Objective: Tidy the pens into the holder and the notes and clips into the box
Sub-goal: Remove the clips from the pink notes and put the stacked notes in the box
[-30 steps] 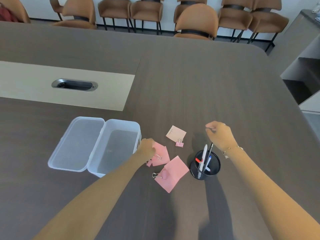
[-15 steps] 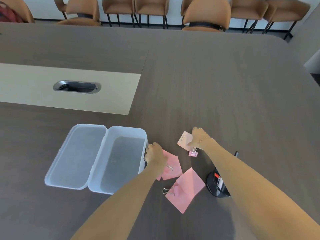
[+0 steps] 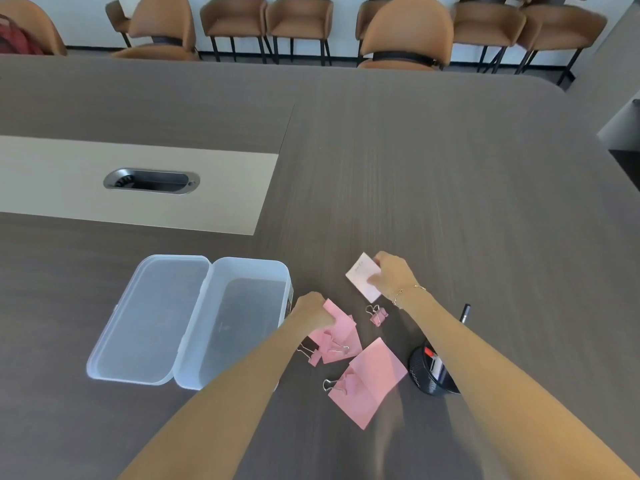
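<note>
Here, seen from above, two bare arms reach over a dark wood-grain table (image 3: 450, 168). The right hand (image 3: 393, 273) pinches the far edge of a pale pink note (image 3: 360, 277), fingers curled around it, its near end tilted toward the table. Just beside it, nearer the viewer, a pink binder clip (image 3: 377, 315) lies by itself. The left hand (image 3: 311, 308) is closed in a loose fist, gripping the top of a small pile of pink notes (image 3: 341, 336) with two clips (image 3: 323, 351) lying at its near edge. A larger pink note (image 3: 369, 382) lies nearer still, a clip (image 3: 337, 386) fastened to its left corner. Touching the left hand's side stands a clear plastic box (image 3: 249, 271), its hinged lid (image 3: 152, 320) folded flat open to the left; nothing shows inside. On the right, partly hidden under the right forearm, a black mesh pen holder (image 3: 424, 374) holds pens (image 3: 434, 362), and a dark pen tip (image 3: 465, 311) pokes out beyond the arm.
</note>
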`<state>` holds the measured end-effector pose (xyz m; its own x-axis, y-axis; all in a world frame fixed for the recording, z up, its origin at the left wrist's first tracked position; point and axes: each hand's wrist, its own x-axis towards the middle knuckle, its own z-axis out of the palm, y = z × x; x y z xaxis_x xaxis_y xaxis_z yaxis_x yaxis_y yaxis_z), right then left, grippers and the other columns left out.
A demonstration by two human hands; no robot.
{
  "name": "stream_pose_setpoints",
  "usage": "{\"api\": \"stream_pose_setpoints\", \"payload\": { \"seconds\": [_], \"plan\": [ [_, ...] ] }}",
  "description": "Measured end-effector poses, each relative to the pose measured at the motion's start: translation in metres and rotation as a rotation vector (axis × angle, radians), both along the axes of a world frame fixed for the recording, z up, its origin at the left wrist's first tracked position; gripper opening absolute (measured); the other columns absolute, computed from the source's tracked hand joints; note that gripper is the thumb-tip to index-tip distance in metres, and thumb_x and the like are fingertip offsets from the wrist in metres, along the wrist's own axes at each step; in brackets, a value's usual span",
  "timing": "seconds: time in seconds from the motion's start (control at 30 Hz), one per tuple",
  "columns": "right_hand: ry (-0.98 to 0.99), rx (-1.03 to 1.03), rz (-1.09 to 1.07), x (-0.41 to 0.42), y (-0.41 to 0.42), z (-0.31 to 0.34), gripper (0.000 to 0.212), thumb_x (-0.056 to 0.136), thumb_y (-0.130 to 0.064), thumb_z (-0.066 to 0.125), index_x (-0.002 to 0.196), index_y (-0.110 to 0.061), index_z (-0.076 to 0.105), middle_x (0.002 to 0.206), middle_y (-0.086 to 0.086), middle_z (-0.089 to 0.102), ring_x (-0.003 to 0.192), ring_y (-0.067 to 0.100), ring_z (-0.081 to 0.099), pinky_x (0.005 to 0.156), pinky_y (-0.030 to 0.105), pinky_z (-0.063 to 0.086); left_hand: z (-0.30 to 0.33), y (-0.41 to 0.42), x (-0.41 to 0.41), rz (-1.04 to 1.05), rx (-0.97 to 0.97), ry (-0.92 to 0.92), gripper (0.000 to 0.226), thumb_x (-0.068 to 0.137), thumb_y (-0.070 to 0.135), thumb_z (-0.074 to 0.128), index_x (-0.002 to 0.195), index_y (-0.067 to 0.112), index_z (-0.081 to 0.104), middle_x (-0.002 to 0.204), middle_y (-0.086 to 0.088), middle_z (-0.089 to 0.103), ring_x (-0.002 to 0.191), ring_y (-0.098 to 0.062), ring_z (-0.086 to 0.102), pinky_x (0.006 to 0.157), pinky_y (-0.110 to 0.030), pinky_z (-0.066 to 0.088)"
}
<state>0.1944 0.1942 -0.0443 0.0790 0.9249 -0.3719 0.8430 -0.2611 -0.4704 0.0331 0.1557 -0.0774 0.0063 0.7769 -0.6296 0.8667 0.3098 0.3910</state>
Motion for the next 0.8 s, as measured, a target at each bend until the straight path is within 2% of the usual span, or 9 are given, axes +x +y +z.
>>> {"api": "stream_pose_setpoints", "payload": {
  "seconds": [0.1, 0.17, 0.23, 0.43, 0.5, 0.57, 0.67, 0.7, 0.8],
  "plan": [
    [0.108, -0.028, -0.009, 0.006, -0.008, 0.022, 0.027, 0.084, -0.007, 0.059, 0.108, 0.007, 0.063, 0.115, 0.022, 0.067, 0.094, 0.031, 0.062, 0.078, 0.034, 0.05, 0.004, -0.007, 0.003, -0.075, -0.001, -0.004, 0.019, 0.075, 0.02, 0.069, 0.088, 0.009, 0.06, 0.104, -0.011, 0.065, 0.105, -0.029, 0.061, 0.081, -0.033, 0.05],
    [0.151, -0.145, 0.03, 0.01, -0.018, 0.03, 0.028, 0.085, -0.007, 0.058, 0.108, 0.006, 0.065, 0.115, 0.021, 0.068, 0.098, 0.031, 0.064, 0.088, 0.037, 0.052, -0.002, -0.015, 0.007, -0.107, 0.021, 0.049, 0.056, 0.071, 0.026, 0.074, 0.119, 0.007, 0.052, 0.122, -0.014, 0.055, 0.12, -0.031, 0.052, 0.095, -0.038, 0.048],
    [0.121, -0.236, 0.063, 0.013, -0.028, 0.032, 0.029, 0.083, -0.006, 0.056, 0.107, 0.005, 0.066, 0.114, 0.02, 0.07, 0.103, 0.033, 0.066, 0.092, 0.04, 0.053, -0.006, -0.022, 0.011, -0.123, 0.044, 0.108, 0.073, 0.069, 0.029, 0.076, 0.129, 0.008, 0.041, 0.127, -0.013, 0.049, 0.123, -0.032, 0.047, 0.099, -0.04, 0.045],
    [0.009, -0.31, 0.102, 0.014, -0.055, 0.023, 0.026, 0.082, -0.006, 0.057, 0.104, 0.008, 0.063, 0.089, 0.012, 0.058, 0.084, 0.027, 0.06, 0.068, 0.029, 0.045, -0.002, -0.029, 0.014, -0.15, 0.077, 0.216, 0.049, 0.068, 0.027, 0.066, 0.114, 0.016, 0.055, 0.115, -0.006, 0.061, 0.116, -0.028, 0.05, 0.089, -0.032, 0.045],
    [-0.036, -0.36, 0.147, 0.007, -0.069, 0.02, 0.022, 0.083, -0.005, 0.056, 0.101, 0.005, 0.064, 0.091, 0.013, 0.059, 0.088, 0.026, 0.062, 0.071, 0.027, 0.047, -0.005, -0.026, 0.009, -0.151, 0.079, 0.176, 0.045, 0.067, 0.028, 0.065, 0.109, 0.012, 0.06, 0.112, -0.009, 0.064, 0.112, -0.03, 0.055, 0.088, -0.033, 0.047],
    [-0.069, -0.412, 0.176, -0.001, -0.084, 0.014, 0.03, 0.087, -0.007, 0.056, 0.113, 0.006, 0.061, 0.102, 0.016, 0.064, 0.097, 0.026, 0.062, 0.079, 0.026, 0.048, -0.005, -0.025, 0.003, -0.109, 0.083, 0.087, 0.041, 0.069, 0.026, 0.065, 0.105, 0.007, 0.063, 0.109, -0.013, 0.068, 0.105, -0.031, 0.062, 0.079, -0.033, 0.05],
    [-0.162, -0.447, 0.196, -0.01, -0.105, -0.009, 0.02, 0.089, -0.011, 0.055, 0.102, 0.002, 0.061, 0.089, 0.008, 0.056, 0.116, 0.028, 0.06, 0.077, 0.023, 0.038, 0.008, -0.027, -0.006, 0.008, 0.096, -0.028, 0.036, 0.077, 0.017, 0.063, 0.111, 0.005, 0.061, 0.111, -0.016, 0.069, 0.104, -0.031, 0.065, 0.075, -0.032, 0.051],
    [-0.193, -0.441, 0.184, -0.014, -0.112, -0.016, 0.024, 0.089, -0.013, 0.054, 0.109, 0.0, 0.061, 0.093, 0.007, 0.055, 0.122, 0.029, 0.056, 0.08, 0.024, 0.036, 0.014, -0.029, -0.009, 0.042, 0.114, -0.069, 0.037, 0.079, 0.015, 0.061, 0.114, 0.003, 0.058, 0.114, -0.017, 0.067, 0.106, -0.032, 0.064, 0.08, -0.035, 0.053],
    [-0.284, -0.418, 0.08, -0.022, -0.132, -0.031, 0.048, 0.092, -0.019, 0.051, 0.137, -0.006, 0.041, 0.137, 0.012, 0.045, 0.134, 0.028, 0.039, 0.105, 0.029, 0.038, 0.031, -0.033, -0.016, 0.115, 0.161, -0.161, 0.048, 0.083, 0.01, 0.061, 0.126, -0.001, 0.043, 0.123, -0.019, 0.058, 0.115, -0.035, 0.057, 0.093, -0.042, 0.051]
  ]
}}
